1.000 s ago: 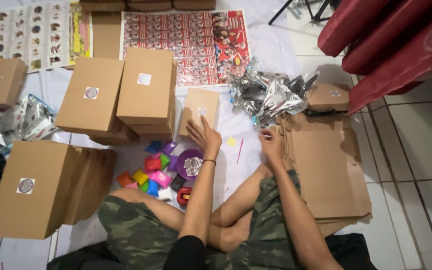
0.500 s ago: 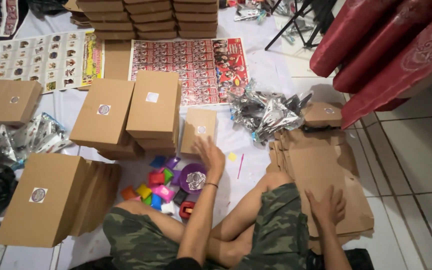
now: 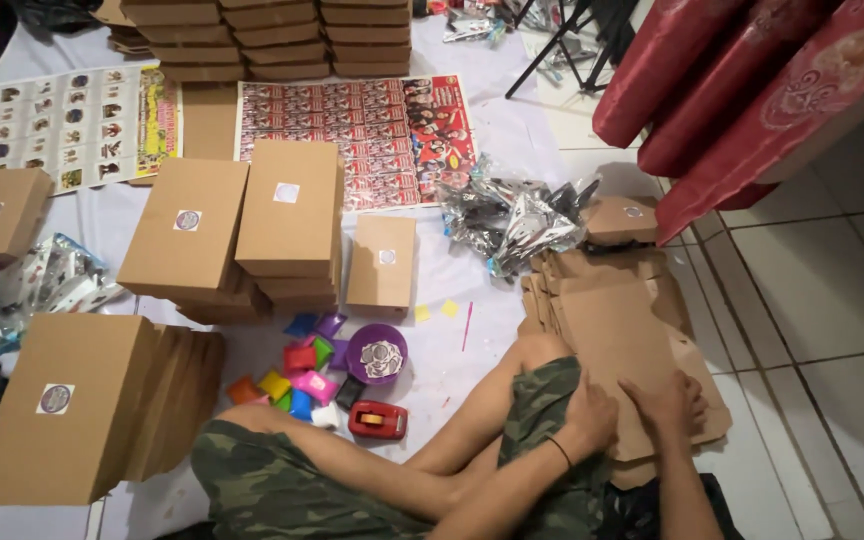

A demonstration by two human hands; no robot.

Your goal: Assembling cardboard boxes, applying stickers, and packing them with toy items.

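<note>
The person sits on the floor with legs crossed. Both hands lie flat on the stack of flat cardboard sheets (image 3: 632, 340), near its close edge. The left hand (image 3: 590, 415) has its fingers spread a little and presses down, just beside the knee. The right hand (image 3: 664, 402) sits next to it, fingers bent over the cardboard. Neither hand holds a thing up.

The stack of flat cardboard sheets is the landmark. Its right edge hangs over the white floor tiles (image 3: 812, 300), where there is open room. Just behind the stack sits 1 small closed box (image 3: 620, 218) beside a pile of silver bags (image 3: 512, 222). To the left of the stack, past the knee, is a white sheet (image 3: 432, 300) with some bare space. There lie 1 purple bowl (image 3: 377, 353), 1 red tape holder (image 3: 377, 420) and a bunch of bright little packs (image 3: 297, 375). Farther left stand 2 piles of closed brown boxes (image 3: 242, 225), and 1 single box (image 3: 382, 260) lies near them.
</note>
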